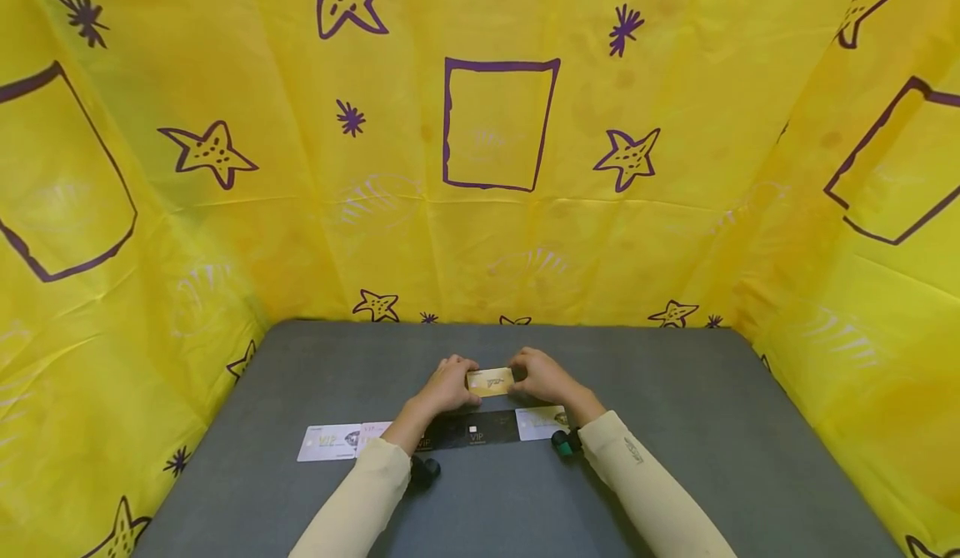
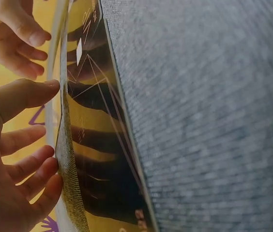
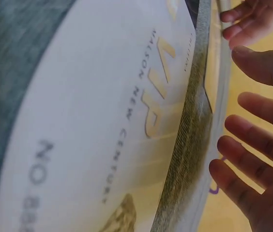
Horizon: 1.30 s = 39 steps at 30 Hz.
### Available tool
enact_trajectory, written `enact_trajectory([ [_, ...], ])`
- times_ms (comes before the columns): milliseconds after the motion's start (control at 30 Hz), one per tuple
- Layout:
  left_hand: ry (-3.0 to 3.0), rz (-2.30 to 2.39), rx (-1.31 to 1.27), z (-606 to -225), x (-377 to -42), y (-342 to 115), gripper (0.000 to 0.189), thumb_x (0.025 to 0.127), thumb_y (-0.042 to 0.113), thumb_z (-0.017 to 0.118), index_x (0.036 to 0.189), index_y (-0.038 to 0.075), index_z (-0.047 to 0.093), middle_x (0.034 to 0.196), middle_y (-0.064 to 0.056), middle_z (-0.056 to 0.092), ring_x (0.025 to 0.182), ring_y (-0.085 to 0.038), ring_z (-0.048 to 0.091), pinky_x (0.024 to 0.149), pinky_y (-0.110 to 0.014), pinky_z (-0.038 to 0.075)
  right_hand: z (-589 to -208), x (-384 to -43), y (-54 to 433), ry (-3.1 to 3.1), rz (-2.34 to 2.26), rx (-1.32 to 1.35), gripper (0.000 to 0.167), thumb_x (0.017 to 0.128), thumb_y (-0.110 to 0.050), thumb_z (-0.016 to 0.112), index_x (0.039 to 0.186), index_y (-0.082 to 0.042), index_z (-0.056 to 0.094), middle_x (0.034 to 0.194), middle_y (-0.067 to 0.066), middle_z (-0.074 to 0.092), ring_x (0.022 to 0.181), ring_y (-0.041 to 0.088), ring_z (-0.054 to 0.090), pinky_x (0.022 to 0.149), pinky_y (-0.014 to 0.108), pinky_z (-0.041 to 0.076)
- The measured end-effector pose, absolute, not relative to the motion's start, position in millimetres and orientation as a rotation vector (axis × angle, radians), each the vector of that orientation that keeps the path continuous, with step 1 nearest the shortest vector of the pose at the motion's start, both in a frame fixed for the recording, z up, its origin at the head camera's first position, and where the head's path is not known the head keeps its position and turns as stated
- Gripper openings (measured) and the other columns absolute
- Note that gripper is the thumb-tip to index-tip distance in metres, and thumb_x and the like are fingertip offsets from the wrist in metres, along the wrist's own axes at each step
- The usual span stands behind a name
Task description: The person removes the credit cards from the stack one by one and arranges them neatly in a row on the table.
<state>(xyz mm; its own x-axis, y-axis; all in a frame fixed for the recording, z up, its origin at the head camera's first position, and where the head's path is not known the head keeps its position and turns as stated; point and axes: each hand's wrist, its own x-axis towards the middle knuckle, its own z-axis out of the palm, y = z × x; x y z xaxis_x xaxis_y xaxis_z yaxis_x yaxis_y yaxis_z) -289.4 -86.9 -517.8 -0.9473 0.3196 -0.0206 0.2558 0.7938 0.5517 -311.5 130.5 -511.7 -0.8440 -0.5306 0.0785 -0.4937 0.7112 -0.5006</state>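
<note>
A gold card (image 1: 491, 381) lies on the grey table, framed by both hands. My left hand (image 1: 447, 387) is at its left end, thumb by the near corner and index finger by the far one. At the right end is my right hand (image 1: 546, 377), its thumb and index finger close to the edge. Both wrist views show the fingers spread and only gently bent; whether each fingertip touches the card I cannot tell. Just nearer than the hands, a black card (image 2: 98, 145) and a pale VIP card (image 3: 102, 96) lie flat.
The row of cards runs sideways, with a white VIP card (image 1: 327, 443) at its left end, partly hidden by my left forearm. Yellow cloth walls (image 1: 480, 250) with purple drawings enclose the back and sides of the table (image 1: 637, 375).
</note>
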Motion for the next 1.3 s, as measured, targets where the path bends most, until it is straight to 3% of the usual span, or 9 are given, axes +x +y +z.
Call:
enact_trajectory([
  [400,2.85,0.753,0.459,-516,-296,-88,0.067,0.071,0.026,0.086,0.128,0.002,0.06,0.12,-0.016,0.055,0.107,-0.03,0.048,0.093,-0.045,0.043,-511,-316,114,2.81,-0.587,-0.832,0.053,0.078,-0.027,0.081,0.124,-0.007,0.065,0.118,0.012,0.062,0.106,0.028,0.057,0.091,0.043,0.047],
  [733,2.88,0.773,0.46,-517,-300,-87,0.05,0.072,0.02,0.084,0.116,0.006,0.068,0.109,-0.011,0.059,0.098,-0.025,0.048,0.085,-0.04,0.044,-507,-317,108,2.833,-0.443,-0.879,0.049,0.079,-0.029,0.08,0.119,-0.004,0.068,0.096,0.006,0.056,0.083,0.017,0.049,0.075,0.033,0.042],
  [1300,2.864,0.766,0.429,-519,-298,-84,0.046,0.074,0.019,0.081,0.115,0.006,0.064,0.109,-0.011,0.056,0.1,-0.026,0.048,0.089,-0.043,0.043,-510,-320,108,2.836,-0.401,-0.928,0.044,0.078,-0.029,0.081,0.112,-0.004,0.069,0.098,0.006,0.057,0.083,0.016,0.051,0.077,0.033,0.044],
])
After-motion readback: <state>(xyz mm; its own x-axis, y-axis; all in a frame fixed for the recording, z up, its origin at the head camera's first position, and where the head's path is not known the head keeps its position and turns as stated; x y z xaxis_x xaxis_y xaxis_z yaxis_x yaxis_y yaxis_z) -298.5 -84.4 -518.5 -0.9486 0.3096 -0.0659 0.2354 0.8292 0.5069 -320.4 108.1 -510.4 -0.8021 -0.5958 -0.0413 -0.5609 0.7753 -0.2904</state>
